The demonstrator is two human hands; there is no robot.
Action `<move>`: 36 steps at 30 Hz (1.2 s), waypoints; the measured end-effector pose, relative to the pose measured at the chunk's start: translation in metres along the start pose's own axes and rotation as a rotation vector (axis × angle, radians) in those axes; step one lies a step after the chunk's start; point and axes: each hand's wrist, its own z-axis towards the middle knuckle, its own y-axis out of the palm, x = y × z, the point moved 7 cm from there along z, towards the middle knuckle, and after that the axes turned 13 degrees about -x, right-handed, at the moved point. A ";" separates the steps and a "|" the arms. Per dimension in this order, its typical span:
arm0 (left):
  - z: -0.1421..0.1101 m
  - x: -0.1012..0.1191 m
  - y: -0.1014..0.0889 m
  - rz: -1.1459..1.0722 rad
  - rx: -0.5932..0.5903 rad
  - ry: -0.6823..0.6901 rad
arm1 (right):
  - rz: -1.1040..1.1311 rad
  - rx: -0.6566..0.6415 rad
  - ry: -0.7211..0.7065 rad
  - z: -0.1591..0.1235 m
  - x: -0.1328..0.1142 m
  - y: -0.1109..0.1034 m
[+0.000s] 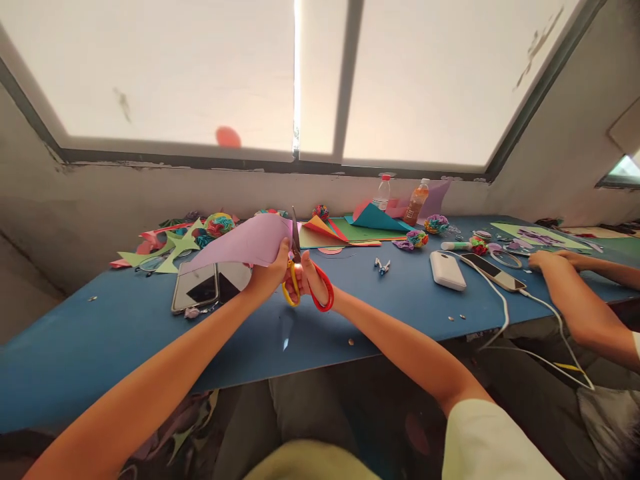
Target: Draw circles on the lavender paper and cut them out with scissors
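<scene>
My left hand (pixel 273 270) grips a sheet of purple paper (pixel 243 241) near its right edge, and the sheet bows out to the left above the table. In my right hand (pixel 306 279) are scissors (pixel 323 300) with one yellow and one red handle loop. Their blades are parted and point upward at the paper's right edge, close beside my left fingers. Whether the blades touch the paper I cannot tell. Under the purple sheet lies a phone or tablet in a clear case (pixel 196 288), partly covered.
Colored paper sheets (pixel 373 230) lie at the back of the blue table (pixel 320 340). Paper scraps (pixel 180 248) and paper flowers (pixel 220 225) sit back left. A white power bank (pixel 447 270), a cabled phone (pixel 494 271) and two bottles (pixel 416 201) are rightward. A co-worker's hands (pixel 547 260) work far right.
</scene>
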 end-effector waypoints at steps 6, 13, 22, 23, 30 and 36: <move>-0.003 0.010 -0.004 0.006 0.042 0.051 | 0.025 -0.026 -0.008 0.002 0.004 -0.001; 0.000 0.005 -0.004 -0.019 -0.046 0.049 | 0.080 0.033 0.018 -0.003 -0.007 0.003; -0.004 0.016 -0.003 -0.037 -0.037 0.091 | 0.120 0.023 0.015 0.000 0.004 0.003; -0.004 0.017 -0.002 -0.039 -0.050 0.104 | 0.118 0.032 0.021 0.000 0.006 0.002; 0.000 0.011 -0.001 -0.020 -0.121 0.093 | 0.107 0.040 0.061 -0.003 0.003 0.004; 0.001 0.012 -0.003 0.004 -0.109 0.089 | 0.089 0.078 0.057 -0.005 0.001 0.003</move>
